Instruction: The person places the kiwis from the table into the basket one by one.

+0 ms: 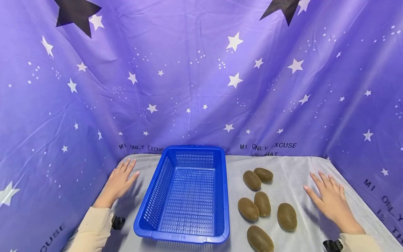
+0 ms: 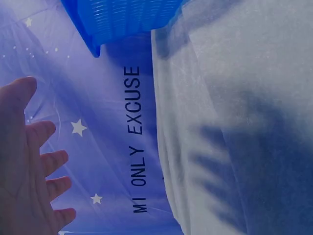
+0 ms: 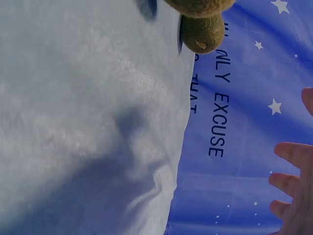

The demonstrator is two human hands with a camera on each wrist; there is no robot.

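Observation:
A blue plastic basket (image 1: pixel 189 237) with slotted walls stands on the cloth, nothing inside it. To its right lie several brown kiwis, among them one kiwi (image 1: pixel 287 217) nearest the right hand and another kiwi (image 1: pixel 260 239) near the front. My left hand (image 1: pixel 118 180) is held left of the basket, fingers spread, touching nothing; the left wrist view shows its palm side and its shadow on the cloth. Right of the kiwis, my right hand (image 1: pixel 332 201) hovers with fingers extended and holds nothing. In the right wrist view a kiwi (image 3: pixel 203 34) shows at the top.
A pale grey cloth (image 1: pixel 302 182) covers the table. Purple star-printed fabric (image 1: pixel 195 87) hangs behind and along both sides, close to the table's edges. Each wrist wears a black strapped device, such as the left one (image 1: pixel 118 222).

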